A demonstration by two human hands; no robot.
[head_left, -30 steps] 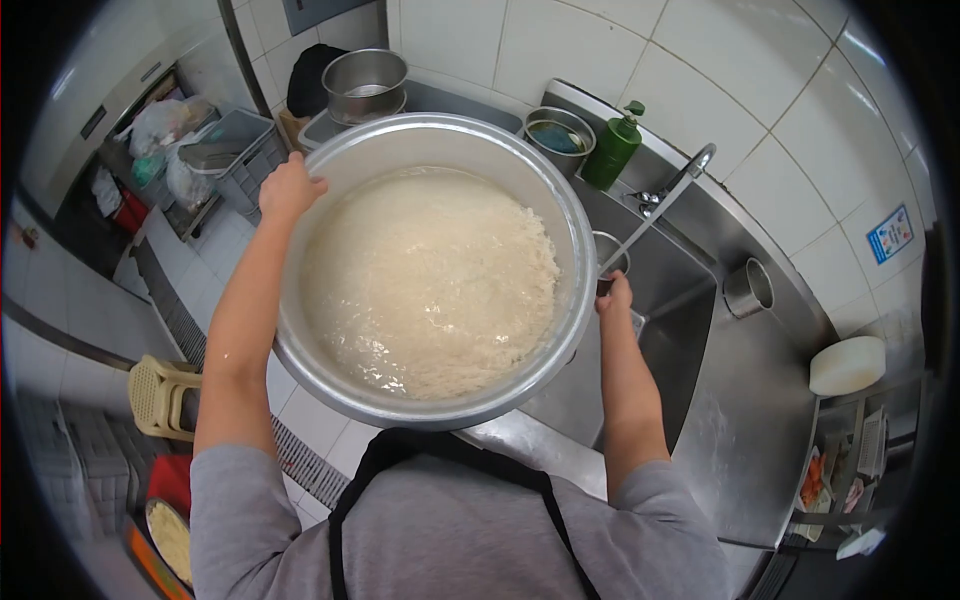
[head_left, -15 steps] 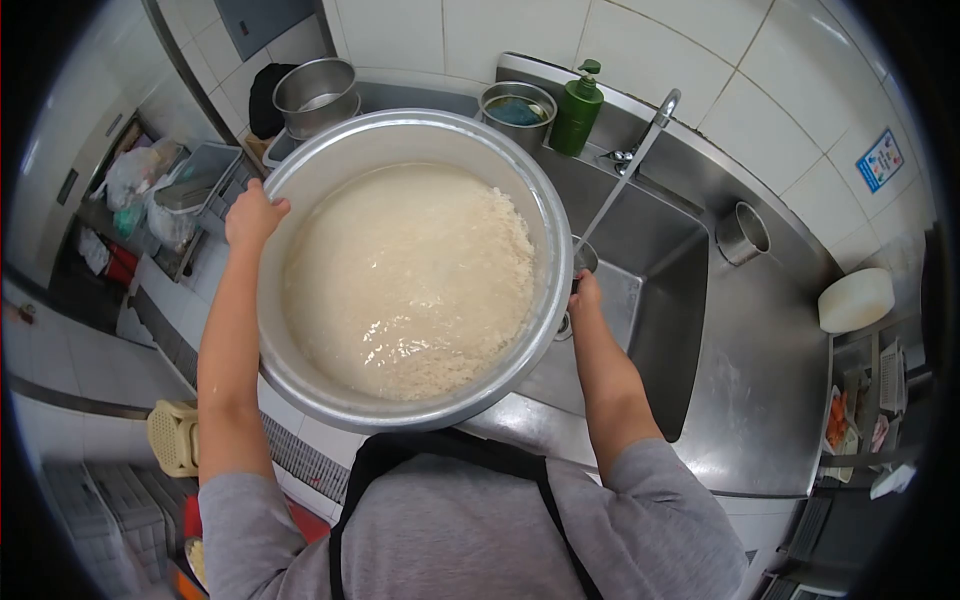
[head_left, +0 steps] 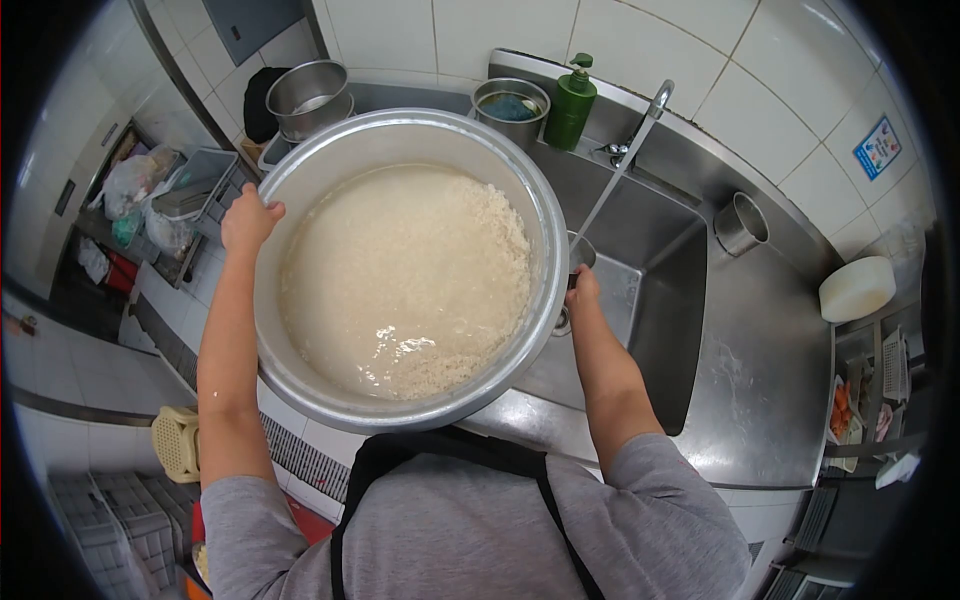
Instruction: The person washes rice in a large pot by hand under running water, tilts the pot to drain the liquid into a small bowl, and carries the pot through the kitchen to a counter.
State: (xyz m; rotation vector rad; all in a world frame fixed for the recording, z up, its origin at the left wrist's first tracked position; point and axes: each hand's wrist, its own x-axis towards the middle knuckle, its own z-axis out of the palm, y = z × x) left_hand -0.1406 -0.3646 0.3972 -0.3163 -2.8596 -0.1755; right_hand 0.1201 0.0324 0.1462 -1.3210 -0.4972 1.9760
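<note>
A large metal pot point(head_left: 270, 340) is held up in front of me, over the sink's left edge. Wet rice point(head_left: 455, 375) lies in cloudy water point(head_left: 390, 250) inside it, heaped higher along the right wall. The left side of the pot is in my left hand point(head_left: 250, 218), closed at the rim. On the opposite side my right hand point(head_left: 585, 290) is closed at the pot's edge, its fingers partly hidden. Just behind that hand shows part of a round metal vessel point(head_left: 582, 252), where a stream of water from the faucet point(head_left: 662, 95) comes down.
The steel sink point(head_left: 660, 330) extends right of the pot. Behind stand a green pump bottle point(head_left: 570, 110), a metal bowl point(head_left: 512, 108) with a blue-green item, and a metal pan point(head_left: 308, 100). A metal cup point(head_left: 741, 225) and a whitish rounded block point(head_left: 857, 289) are at right.
The water surface and its reflections inside the pot have shifted. My hands keep their places on the pot, and the view has moved slightly.
</note>
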